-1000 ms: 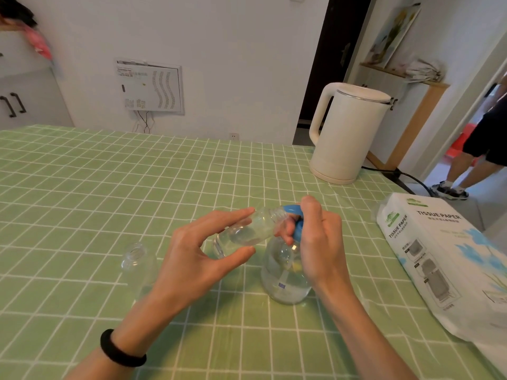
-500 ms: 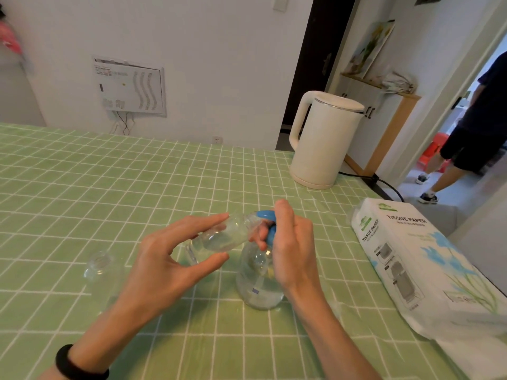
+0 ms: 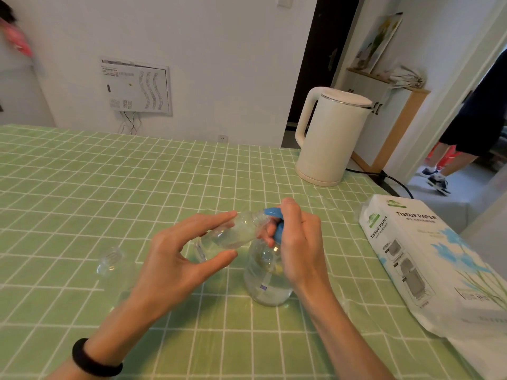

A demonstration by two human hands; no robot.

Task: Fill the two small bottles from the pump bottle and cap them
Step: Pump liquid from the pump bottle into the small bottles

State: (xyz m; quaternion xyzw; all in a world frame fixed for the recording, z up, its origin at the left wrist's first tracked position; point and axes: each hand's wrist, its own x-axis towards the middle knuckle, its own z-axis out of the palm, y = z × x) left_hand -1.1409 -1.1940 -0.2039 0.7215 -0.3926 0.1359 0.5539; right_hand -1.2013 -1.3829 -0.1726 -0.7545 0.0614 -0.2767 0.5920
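left hand (image 3: 175, 259) pinches the tilted small bottle (image 3: 233, 234) between thumb and fingers, its mouth at the blue nozzle. right hand (image 3: 299, 242) grips the pump bottle (image 3: 264, 281) head; second small bottle (image 3: 111, 260) stands apart on the tablecloth (image 3: 109, 187).

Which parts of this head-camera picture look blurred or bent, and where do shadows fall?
Head view: the tablecloth grid bows from the wide lens; the pink thing at top left is smeared; the standing small bottle looks soft and faint; a soft shadow lies beneath the pump bottle.
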